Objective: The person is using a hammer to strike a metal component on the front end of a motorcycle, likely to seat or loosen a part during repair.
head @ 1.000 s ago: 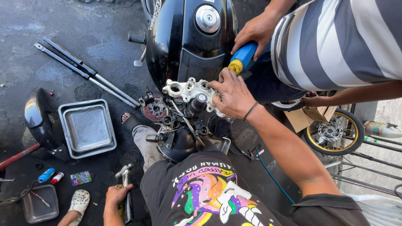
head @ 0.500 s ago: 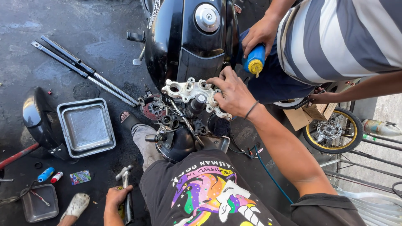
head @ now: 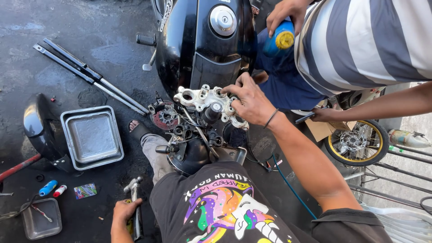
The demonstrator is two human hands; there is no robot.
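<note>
Aluminium head (head: 198,96) being worked on: right hand (head: 249,101) grips its edge; left hand (head: 123,211), well apart, clamped on tool (head: 135,202) by the floor.

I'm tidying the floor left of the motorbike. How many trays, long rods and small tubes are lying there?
Trays: 2 (metal tray, clear tray)
Long rods: 2 (upper rod, lower rod)
Small tubes: 2 (blue tube, red and white tube)
Total: 6
</note>
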